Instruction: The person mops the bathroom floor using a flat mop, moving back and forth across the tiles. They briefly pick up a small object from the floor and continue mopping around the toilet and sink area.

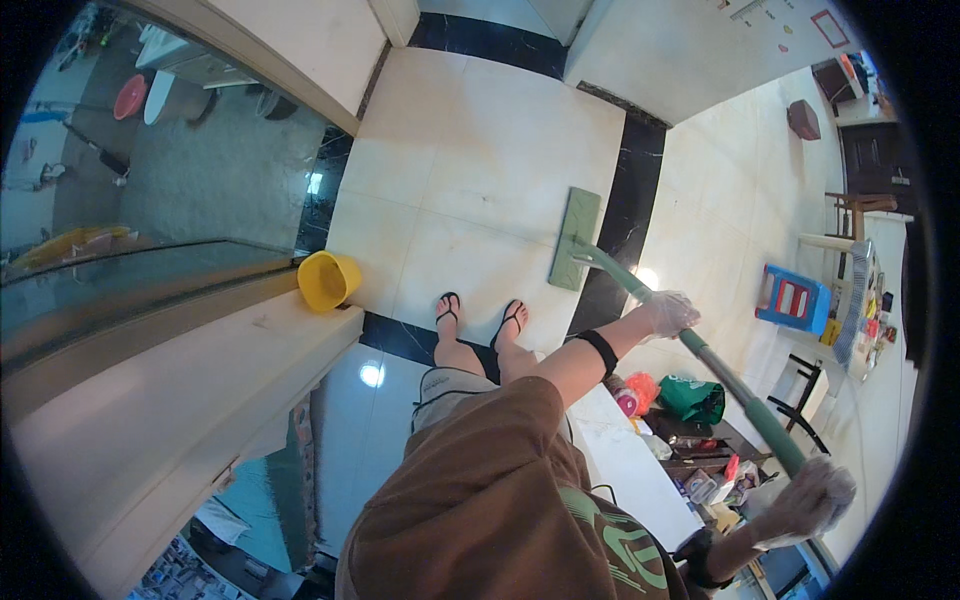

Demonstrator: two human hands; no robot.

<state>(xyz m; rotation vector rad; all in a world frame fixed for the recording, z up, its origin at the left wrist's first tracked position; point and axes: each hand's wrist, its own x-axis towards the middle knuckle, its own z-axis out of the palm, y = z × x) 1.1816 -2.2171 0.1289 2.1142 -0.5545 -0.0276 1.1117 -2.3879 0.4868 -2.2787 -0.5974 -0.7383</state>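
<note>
A flat mop with a green pole (pixel 733 380) runs slantwise across the right half of the head view. Its green rectangular head (pixel 573 222) lies on the pale floor tiles, beside a black tile strip. My left hand (pixel 668 313), in a thin clear glove, is closed around the middle of the pole. Farther up, near the pole's top end, my right hand (pixel 818 500) is also gloved and closed on it; the very tip of the pole is hidden there. Black bands circle both forearms.
A yellow bucket (pixel 329 281) stands by the door frame, left of my sandalled feet (pixel 510 322). A blue stool (pixel 793 299) and a cluttered table (pixel 862 310) are at the right. A white-topped cabinet (pixel 630 455) with bags and small items sits close to my right side.
</note>
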